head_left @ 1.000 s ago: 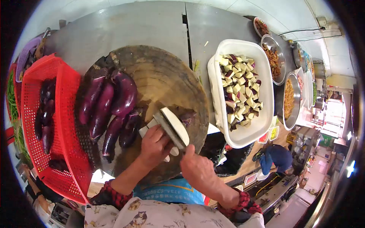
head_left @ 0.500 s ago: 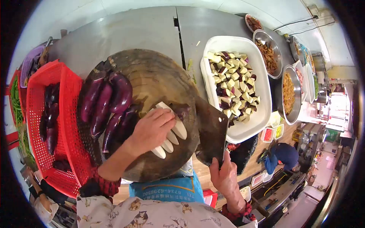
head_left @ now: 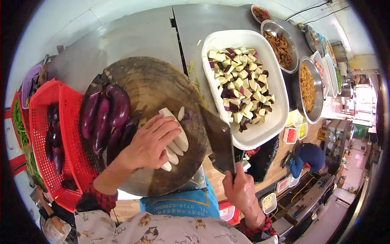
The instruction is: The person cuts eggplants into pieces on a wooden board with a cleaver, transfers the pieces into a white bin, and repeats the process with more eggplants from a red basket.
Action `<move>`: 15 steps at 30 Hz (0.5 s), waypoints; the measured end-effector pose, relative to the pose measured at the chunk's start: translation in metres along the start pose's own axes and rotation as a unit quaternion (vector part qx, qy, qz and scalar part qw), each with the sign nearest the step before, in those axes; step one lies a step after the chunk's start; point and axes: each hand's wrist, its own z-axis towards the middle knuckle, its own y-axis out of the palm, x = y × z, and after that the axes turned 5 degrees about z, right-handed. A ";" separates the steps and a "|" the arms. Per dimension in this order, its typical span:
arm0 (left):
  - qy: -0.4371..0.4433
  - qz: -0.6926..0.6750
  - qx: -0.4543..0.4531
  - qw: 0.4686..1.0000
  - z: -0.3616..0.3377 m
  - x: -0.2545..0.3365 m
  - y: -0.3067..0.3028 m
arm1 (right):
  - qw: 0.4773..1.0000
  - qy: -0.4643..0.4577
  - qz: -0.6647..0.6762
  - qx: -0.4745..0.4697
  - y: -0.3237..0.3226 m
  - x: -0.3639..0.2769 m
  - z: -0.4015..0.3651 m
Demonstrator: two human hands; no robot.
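My left hand (head_left: 149,142) presses its bent fingers onto cut eggplant lengths (head_left: 178,136) with pale flesh showing, side by side on a round wooden chopping block (head_left: 156,81). A small pale sliver (head_left: 181,113) lies apart, just beyond them. My right hand (head_left: 240,190) is closed round the handle of a cleaver (head_left: 218,132). Its dark, wide blade is over the block's right edge, beside a white tub (head_left: 260,136) and apart from the cut lengths. Whole purple eggplants (head_left: 103,118) lie together on the block's left side, some partly behind my left arm.
Diced eggplant (head_left: 243,83) fills much of the white tub. A red plastic basket (head_left: 75,138) with more eggplants stands at left. Metal bowls of food (head_left: 312,89) line the right. A crouching person (head_left: 308,158) is on the floor at right; another person's arm (head_left: 46,207) shows lower left.
The view has shifted, moving the tub and block leftward in the picture. A small pale sliver now shows beyond the cut lengths. My left hand stays on them and my right keeps the cleaver.
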 end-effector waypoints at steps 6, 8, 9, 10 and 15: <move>0.051 0.008 -0.039 0.998 0.000 -0.011 0.000 | 1.000 -0.001 -0.005 -0.006 0.001 0.002 0.011; 0.016 0.040 -0.088 0.995 -0.004 -0.007 0.001 | 1.000 -0.025 0.013 -0.008 0.002 -0.001 0.016; 0.017 0.041 -0.088 0.995 -0.006 -0.003 0.003 | 1.000 -0.026 0.013 -0.007 0.000 0.000 0.016; -0.010 0.033 -0.091 0.995 -0.010 0.002 0.004 | 1.000 -0.016 0.009 -0.006 -0.001 0.001 0.016; -0.103 0.039 0.051 0.993 0.034 0.005 0.000 | 0.997 0.004 0.044 0.061 -0.002 0.002 0.017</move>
